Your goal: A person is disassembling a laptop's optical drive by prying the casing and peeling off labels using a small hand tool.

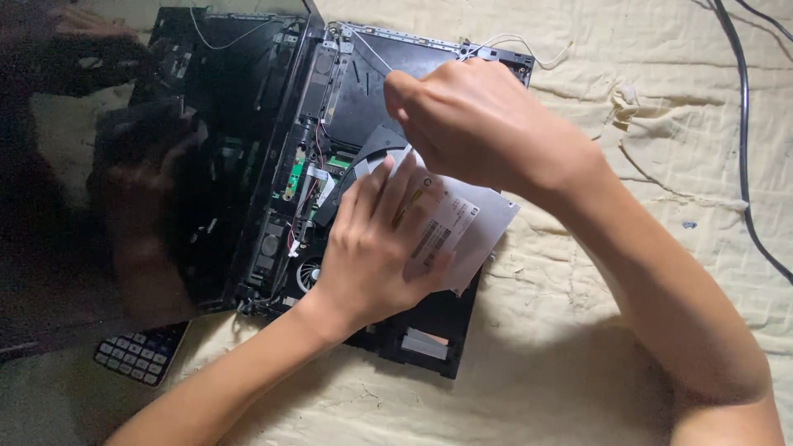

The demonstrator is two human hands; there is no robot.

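Cream cloth, creased and crumpled (578, 347), covers the whole surface under the work; what lies beneath it cannot be told. At nine o'clock a glossy black screen panel (124, 190) mirrors a dim hand. Below it, near seven o'clock, a calculator (140, 351) peeks out from under the panel's edge. At the centre lies an opened black laptop base (273, 124) with its insides bare: a fan, small green boards and thin white wires. Over its lower right part rests a flat silver optical drive (471, 227). The left hand (372, 248) lies on the drive with fingers spread, pressing it down. The right hand (479, 124), at twelve o'clock, is closed in a fist above the drive; what it grips is hidden. At three o'clock a black cable (747, 165) runs across the cloth. The light is dim.
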